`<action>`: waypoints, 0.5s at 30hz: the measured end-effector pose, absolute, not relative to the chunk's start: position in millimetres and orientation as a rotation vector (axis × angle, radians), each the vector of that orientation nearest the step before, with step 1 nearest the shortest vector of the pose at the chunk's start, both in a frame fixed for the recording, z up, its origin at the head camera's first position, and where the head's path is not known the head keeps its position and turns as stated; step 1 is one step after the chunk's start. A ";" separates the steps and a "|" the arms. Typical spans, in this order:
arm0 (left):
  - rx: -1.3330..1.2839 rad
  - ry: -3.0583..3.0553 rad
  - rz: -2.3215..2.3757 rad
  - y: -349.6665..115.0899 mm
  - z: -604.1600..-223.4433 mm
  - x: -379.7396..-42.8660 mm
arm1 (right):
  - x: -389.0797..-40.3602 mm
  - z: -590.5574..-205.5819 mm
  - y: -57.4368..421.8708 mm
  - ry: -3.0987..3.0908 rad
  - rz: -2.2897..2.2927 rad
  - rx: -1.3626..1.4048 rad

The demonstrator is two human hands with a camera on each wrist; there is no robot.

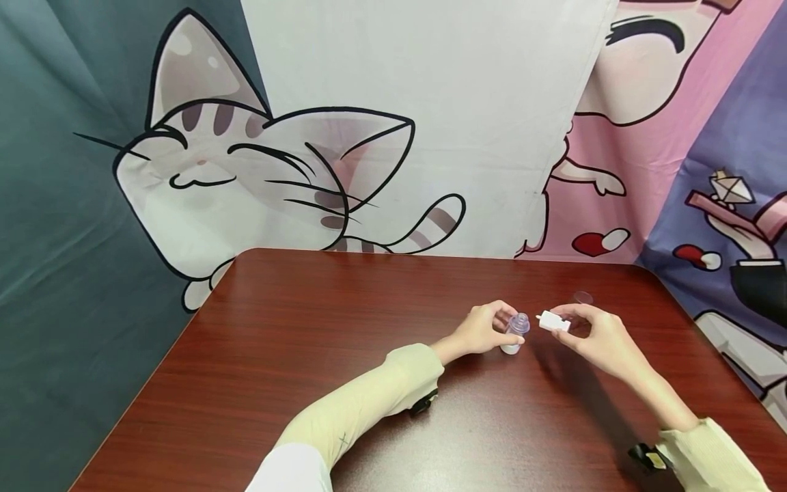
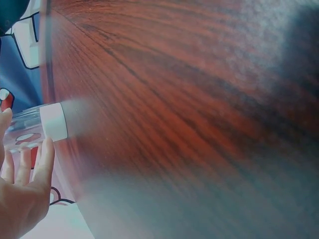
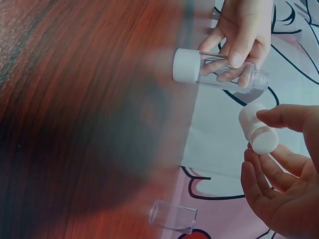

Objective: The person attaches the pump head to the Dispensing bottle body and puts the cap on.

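My left hand (image 1: 476, 331) holds a small clear bottle (image 1: 518, 324) with a white base, its fingers and thumb round the see-through wall. The bottle stands upright on the table, and its threaded neck is uncovered. Just to its right, my right hand (image 1: 605, 336) pinches a white pump head (image 1: 555, 322) between thumb and fingers, its thin tip facing the bottle. A gap separates the two pieces. The right wrist view shows the bottle's white base (image 3: 186, 65) and the white pump head (image 3: 259, 128). The left wrist view catches the bottle's base (image 2: 54, 122) beside the fingertips.
A clear cap (image 1: 582, 297) stands on the table behind my right hand, also visible as a clear cap (image 3: 173, 217) in the right wrist view. The reddish-brown wooden table (image 1: 344, 301) reaches back to a cartoon-printed cloth (image 1: 430, 102).
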State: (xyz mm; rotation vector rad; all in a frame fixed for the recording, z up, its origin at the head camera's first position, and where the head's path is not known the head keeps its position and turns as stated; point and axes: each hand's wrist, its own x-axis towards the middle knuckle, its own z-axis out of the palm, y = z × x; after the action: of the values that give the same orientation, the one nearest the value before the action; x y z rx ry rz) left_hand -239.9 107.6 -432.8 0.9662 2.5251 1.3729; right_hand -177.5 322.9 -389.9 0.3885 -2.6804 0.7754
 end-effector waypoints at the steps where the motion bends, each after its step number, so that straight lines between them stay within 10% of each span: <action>1: 0.966 2.525 1.373 107.5 -432.6 -239.7 | -177.2 -389.6 322.4 -2.678 0.776 0.388; 15: 0.977 2.531 1.363 107.6 -431.7 -239.2 | -172.0 -382.5 315.7 -2.668 0.828 0.391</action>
State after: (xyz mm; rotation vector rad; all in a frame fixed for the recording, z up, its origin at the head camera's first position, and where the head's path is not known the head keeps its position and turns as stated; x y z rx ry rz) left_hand -239.2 107.6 -431.7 0.9769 2.5315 1.3634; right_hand -172.0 315.7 -382.5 0.3908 -2.6678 0.8284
